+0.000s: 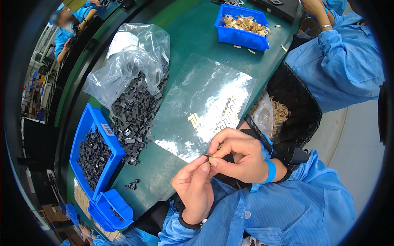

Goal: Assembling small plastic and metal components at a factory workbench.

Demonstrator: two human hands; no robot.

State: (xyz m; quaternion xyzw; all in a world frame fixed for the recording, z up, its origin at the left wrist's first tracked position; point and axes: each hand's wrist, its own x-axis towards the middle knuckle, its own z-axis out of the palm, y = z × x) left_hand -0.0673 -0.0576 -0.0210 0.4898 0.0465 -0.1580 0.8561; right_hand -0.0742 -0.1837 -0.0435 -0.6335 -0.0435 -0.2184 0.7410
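Note:
My left hand and my right hand meet at the table's near edge, fingertips close together. Between them is a small black plastic part, mostly covered by the fingers. The left thumb and forefinger pinch it, and the right thumb and forefinger grip it from the other side. Just beyond the hands lies a glossy clear sheet with rows of small pale L-shaped pieces. To its left, a heap of similar black parts spills from a clear plastic bag.
A blue bin of small black parts stands at left, with a smaller blue bin beside it. Beige strips fill another blue bin at the back. A black-lined bag with strips hangs at right, near a co-worker's blue sleeve.

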